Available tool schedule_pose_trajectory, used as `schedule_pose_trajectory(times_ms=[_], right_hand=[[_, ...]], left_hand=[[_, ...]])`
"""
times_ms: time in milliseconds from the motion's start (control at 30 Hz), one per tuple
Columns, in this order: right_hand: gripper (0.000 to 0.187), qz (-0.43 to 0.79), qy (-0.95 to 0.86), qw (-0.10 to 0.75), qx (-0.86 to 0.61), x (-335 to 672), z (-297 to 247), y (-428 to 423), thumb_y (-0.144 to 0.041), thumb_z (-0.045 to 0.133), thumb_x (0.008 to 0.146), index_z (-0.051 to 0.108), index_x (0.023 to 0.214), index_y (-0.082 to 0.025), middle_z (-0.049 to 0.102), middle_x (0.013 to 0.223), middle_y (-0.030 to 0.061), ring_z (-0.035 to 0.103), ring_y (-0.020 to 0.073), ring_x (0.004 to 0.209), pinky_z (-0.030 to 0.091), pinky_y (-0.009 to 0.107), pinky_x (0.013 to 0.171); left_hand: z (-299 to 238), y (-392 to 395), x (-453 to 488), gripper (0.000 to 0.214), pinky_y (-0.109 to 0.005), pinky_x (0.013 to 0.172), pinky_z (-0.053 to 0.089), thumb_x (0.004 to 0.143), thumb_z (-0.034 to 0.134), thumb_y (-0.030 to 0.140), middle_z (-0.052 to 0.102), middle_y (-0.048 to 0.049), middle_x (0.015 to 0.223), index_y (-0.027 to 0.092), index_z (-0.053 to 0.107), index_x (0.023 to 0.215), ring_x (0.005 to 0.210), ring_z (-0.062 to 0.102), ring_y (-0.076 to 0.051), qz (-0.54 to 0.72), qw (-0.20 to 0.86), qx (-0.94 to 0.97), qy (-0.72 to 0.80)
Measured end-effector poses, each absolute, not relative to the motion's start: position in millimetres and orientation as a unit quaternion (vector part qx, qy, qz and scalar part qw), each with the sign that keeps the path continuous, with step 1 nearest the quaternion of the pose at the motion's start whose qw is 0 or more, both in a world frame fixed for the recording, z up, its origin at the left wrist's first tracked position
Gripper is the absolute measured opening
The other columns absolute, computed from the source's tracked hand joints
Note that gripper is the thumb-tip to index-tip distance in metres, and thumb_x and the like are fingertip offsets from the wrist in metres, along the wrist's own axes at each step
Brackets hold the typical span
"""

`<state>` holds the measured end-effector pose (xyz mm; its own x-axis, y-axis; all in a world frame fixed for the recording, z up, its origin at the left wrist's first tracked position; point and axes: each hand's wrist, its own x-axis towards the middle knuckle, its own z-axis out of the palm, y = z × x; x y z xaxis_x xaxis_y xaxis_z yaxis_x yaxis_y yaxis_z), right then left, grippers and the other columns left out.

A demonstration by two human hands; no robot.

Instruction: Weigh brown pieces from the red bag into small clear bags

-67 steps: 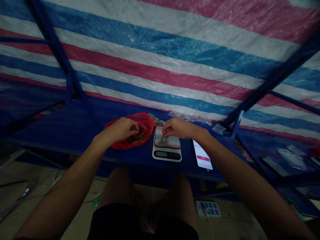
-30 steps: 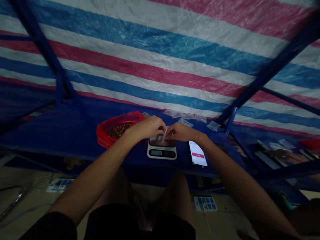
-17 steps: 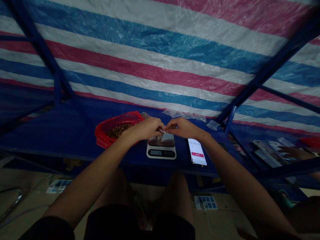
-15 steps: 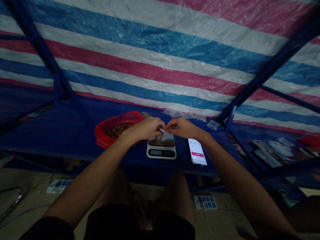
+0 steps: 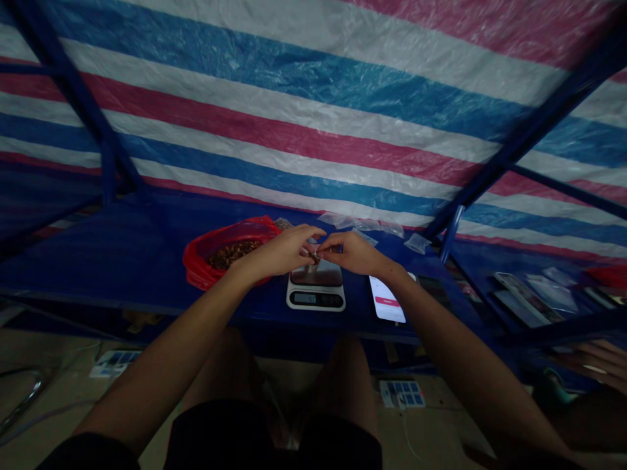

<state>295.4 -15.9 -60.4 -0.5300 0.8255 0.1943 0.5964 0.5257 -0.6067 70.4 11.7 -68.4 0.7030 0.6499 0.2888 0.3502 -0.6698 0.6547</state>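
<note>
My left hand [image 5: 289, 251] and my right hand [image 5: 357, 252] meet just above a white kitchen scale [image 5: 316, 299] with a metal plate. Between their fingertips is a small clear bag [image 5: 314, 258] that seems to hold brown bits; fingers partly cover it. My right hand pinches its top edge with thumb and fingertips. The left fingers curve around the other side, the index finger lifted. To the left, a red plastic bag [image 5: 196, 261] lies open, full of small brown pieces [image 5: 232, 253]. The digits on the scale's display are too blurred to read.
A lit phone [image 5: 388, 301] lies right of the scale, partly under my right forearm. Clear plastic bags [image 5: 355, 222] lie along the back of the blue table [image 5: 122, 261]. Blue metal posts [image 5: 450, 235] flank the space. Another person's hand [image 5: 600, 362] shows at far right.
My left fingers have opened somewhat, the index finger lifting. My right hand has shifted slightly left, still pinching the small bag. Another person's hand has come into view at right.
</note>
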Motion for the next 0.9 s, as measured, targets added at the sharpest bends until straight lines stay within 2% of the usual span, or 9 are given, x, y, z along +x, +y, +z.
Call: schedule_pose_trajectory(times_ms=[133, 300, 500, 667, 800, 900], right_hand=[[0.024, 0.245, -0.841, 0.238, -0.419, 295.2, -60.7, -17.7, -0.029, 0.062, 0.098, 0.084, 0.101, -0.018, 0.081, 0.100, 0.0073, 0.072, 0.0177, 0.085, 0.051, 0.030, 0.077], [0.024, 0.253, -0.824, 0.258, -0.437, 301.6, -63.1, -17.8, -0.032, 0.063, 0.098, 0.083, 0.099, -0.019, 0.082, 0.100, 0.0065, 0.072, 0.0189, 0.087, 0.052, 0.031, 0.079], [0.025, 0.238, -0.791, 0.286, -0.487, 314.4, -66.3, -22.9, -0.035, 0.063, 0.097, 0.082, 0.101, -0.020, 0.082, 0.099, 0.0062, 0.072, 0.0205, 0.088, 0.052, 0.032, 0.078], [0.025, 0.217, -0.778, 0.277, -0.521, 325.4, -72.8, -33.9, -0.035, 0.062, 0.097, 0.082, 0.099, -0.019, 0.081, 0.098, 0.0061, 0.071, 0.0199, 0.086, 0.052, 0.032, 0.076], [0.027, 0.207, -0.774, 0.266, -0.536, 338.0, -78.0, -38.7, -0.034, 0.060, 0.099, 0.081, 0.102, -0.019, 0.082, 0.102, 0.0066, 0.072, 0.0203, 0.088, 0.054, 0.032, 0.078], [0.026, 0.187, -0.774, 0.232, -0.558, 352.4, -82.9, -33.7, -0.033, 0.060, 0.099, 0.081, 0.106, -0.019, 0.082, 0.106, 0.0075, 0.073, 0.0214, 0.091, 0.055, 0.032, 0.082]], left_hand=[[-71.3, 7.9, 68.4, 0.054, -0.030, 0.082, 0.061, 0.085, 0.065, 0.006, 0.066, -0.0156, 0.137, 0.017, 0.061, 0.137, 0.106, 0.074, -0.021, 0.280, 0.321, 0.862, 0.275], [-73.7, 7.5, 68.3, 0.057, -0.032, 0.087, 0.062, 0.083, 0.073, 0.006, 0.069, -0.0145, 0.131, 0.016, 0.061, 0.137, 0.104, 0.075, -0.021, 0.300, 0.333, 0.851, 0.275], [-72.7, 5.2, 53.1, 0.039, -0.037, 0.093, 0.062, 0.095, 0.065, 0.018, 0.070, -0.0129, 0.132, 0.019, 0.064, 0.134, 0.104, 0.075, -0.020, 0.357, 0.339, 0.827, 0.272], [-71.5, -12.1, 21.5, 0.027, -0.038, 0.098, 0.059, 0.097, 0.062, 0.031, 0.075, -0.0089, 0.124, 0.021, 0.074, 0.120, 0.108, 0.073, -0.022, 0.373, 0.260, 0.828, 0.329], [-82.8, -13.3, -22.0, 0.032, -0.038, 0.093, 0.059, 0.097, 0.060, 0.044, 0.078, -0.0075, 0.118, 0.022, 0.076, 0.114, 0.104, 0.073, -0.025, 0.324, 0.224, 0.820, 0.415], [-99.4, 0.6, -55.8, 0.033, -0.041, 0.101, 0.056, 0.090, 0.062, 0.042, 0.079, -0.0094, 0.119, 0.022, 0.078, 0.111, 0.110, 0.073, -0.029, 0.226, 0.172, 0.837, 0.468]])
